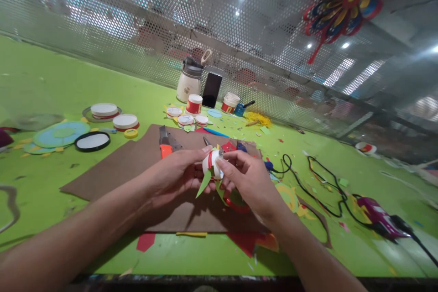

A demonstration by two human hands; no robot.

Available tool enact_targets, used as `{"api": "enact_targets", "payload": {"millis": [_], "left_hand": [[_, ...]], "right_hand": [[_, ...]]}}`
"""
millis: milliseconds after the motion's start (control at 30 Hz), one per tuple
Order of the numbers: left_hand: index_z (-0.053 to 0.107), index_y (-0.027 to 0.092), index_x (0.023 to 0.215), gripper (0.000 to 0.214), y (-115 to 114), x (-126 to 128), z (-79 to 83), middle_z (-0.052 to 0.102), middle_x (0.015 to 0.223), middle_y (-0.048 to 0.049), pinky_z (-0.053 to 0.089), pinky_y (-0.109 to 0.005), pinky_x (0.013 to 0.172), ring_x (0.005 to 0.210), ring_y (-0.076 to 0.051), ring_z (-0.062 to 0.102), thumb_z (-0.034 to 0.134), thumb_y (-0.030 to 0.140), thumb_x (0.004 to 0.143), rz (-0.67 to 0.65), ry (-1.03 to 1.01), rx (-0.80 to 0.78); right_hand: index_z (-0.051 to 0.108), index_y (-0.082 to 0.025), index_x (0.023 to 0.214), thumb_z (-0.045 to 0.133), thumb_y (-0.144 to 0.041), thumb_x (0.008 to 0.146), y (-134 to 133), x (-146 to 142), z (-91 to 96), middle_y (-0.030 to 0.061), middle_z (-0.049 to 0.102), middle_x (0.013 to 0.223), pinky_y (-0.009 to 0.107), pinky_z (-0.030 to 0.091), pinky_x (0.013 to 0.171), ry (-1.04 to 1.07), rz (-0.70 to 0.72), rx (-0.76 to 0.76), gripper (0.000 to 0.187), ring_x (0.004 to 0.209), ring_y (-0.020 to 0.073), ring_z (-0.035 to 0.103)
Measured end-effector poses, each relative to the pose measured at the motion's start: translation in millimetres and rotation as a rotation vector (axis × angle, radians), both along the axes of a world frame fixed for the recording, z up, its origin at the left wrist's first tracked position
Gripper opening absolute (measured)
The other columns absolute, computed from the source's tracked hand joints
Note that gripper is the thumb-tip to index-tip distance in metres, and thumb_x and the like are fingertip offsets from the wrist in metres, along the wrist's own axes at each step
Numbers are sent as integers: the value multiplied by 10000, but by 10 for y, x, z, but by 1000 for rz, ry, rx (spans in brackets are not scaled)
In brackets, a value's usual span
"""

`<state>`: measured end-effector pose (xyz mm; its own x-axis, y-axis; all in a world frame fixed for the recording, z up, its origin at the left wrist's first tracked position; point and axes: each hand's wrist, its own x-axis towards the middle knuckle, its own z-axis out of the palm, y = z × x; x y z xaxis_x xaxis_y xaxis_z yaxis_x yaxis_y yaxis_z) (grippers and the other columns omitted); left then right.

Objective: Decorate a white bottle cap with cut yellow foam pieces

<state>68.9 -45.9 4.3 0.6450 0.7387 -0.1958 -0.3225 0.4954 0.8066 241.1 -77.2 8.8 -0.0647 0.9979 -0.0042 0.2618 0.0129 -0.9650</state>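
A small white paper cup with a red band [211,159] is held between my two hands above a brown board [167,219]. Green pointed paper strips [204,184] hang from it like leaves. My left hand [185,171] supports the cup from the left, its fingers curled beneath. My right hand [244,175] grips the cup's right side between thumb and fingers. Behind my left hand lies a utility knife with an orange handle [166,150]. Below my right hand is a red ring [237,205], partly covered by the hand.
White lids [126,122] and a blue paper disc [61,134] are at left. A kettle [189,83], a phone [212,90] and paper cups [194,104] stand at the back. A black cord [330,210] runs right to a purple power box [379,218]. Paper scraps lie around the board.
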Motion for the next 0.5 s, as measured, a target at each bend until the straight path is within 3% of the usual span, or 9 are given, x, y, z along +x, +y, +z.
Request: {"api": "enact_targets", "payload": {"millis": [500], "left_hand": [[706,145,948,255,-64,29,48,693,860,-93,516,-275,599,763,-188,614,506,301,929,28,-9,16]], "right_hand": [[618,-155,963,665,-406,802,-58,-51,60,-6,611,657,225,474,457,-53,11,15,303,502,103,550]]}}
